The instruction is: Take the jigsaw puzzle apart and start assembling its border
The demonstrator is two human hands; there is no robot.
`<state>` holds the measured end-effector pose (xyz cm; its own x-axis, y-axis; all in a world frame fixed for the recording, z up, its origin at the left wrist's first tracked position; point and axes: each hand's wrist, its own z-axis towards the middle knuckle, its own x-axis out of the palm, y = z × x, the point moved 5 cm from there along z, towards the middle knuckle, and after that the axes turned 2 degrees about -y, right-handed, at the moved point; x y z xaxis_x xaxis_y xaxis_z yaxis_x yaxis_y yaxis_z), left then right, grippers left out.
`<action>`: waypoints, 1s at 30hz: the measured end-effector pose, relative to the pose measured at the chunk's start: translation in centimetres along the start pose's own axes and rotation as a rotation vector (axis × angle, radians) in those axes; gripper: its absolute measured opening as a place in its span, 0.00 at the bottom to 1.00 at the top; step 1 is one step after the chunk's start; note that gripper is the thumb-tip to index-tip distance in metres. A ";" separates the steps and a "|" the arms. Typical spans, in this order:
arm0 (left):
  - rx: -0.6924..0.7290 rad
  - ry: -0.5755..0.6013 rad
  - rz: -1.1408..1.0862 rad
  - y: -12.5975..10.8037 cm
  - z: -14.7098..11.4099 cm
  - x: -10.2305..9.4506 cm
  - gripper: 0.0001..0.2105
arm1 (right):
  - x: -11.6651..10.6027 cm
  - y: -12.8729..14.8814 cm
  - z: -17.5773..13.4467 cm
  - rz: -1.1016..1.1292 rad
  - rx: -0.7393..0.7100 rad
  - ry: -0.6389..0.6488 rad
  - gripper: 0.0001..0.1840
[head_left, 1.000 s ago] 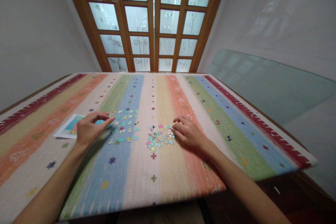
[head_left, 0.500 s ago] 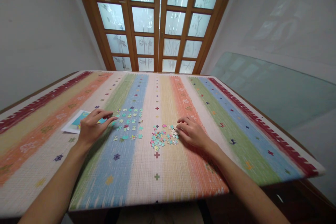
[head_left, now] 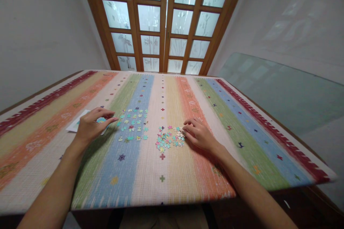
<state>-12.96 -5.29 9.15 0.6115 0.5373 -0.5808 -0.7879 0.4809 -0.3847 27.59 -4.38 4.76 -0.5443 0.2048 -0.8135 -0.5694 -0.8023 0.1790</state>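
Note:
My left hand (head_left: 94, 123) hovers at the left edge of several spaced puzzle pieces (head_left: 138, 128) laid in rough rows. Its thumb and index finger are slightly apart, and no piece shows between them. Under and behind this hand lies a printed picture card (head_left: 77, 124), partly covered. To the right is a loose heap of small puzzle pieces (head_left: 163, 141), in teal, pink and yellow. My right hand (head_left: 198, 134) rests at the heap's right edge with fingers curled inward, pinching what looks like a small puzzle piece (head_left: 184, 131) at the fingertips.
A striped, patterned cloth (head_left: 150, 182) covers the table. Wooden doors with frosted panes (head_left: 152, 18) stand beyond its far edge. A glass panel (head_left: 282, 86) leans by the right wall.
My left hand has lifted slightly away from the leftmost pieces. My right hand stays at the heap, nearly unmoved. The whole view has shifted a little.

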 end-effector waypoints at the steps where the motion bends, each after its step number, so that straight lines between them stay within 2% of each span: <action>1: 0.006 0.008 0.000 -0.1 0.0 0.1 0.12 | 0.0 0.0 0.0 0.000 0.004 -0.001 0.10; 15: -0.036 0.090 0.048 0.1 -0.3 1.0 0.15 | -0.4 -1.9 -0.3 -0.028 0.098 -0.080 0.10; 22: 0.011 0.101 0.068 -0.3 -0.3 0.8 0.16 | -0.4 -2.1 -0.5 -0.041 0.086 -0.090 0.10; 26: -0.061 0.207 0.036 0.6 -0.3 0.7 0.20 | -0.3 -2.2 -0.6 -0.050 0.084 -0.074 0.10; 30: -0.186 0.409 -0.054 1.8 -0.4 1.0 0.24 | -0.4 -2.2 -0.5 -0.049 0.082 -0.065 0.10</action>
<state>-13.79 -4.21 7.61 0.6025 0.1789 -0.7778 -0.7782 0.3483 -0.5226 29.38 -2.95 4.36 -0.5519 0.2806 -0.7853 -0.6435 -0.7422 0.1870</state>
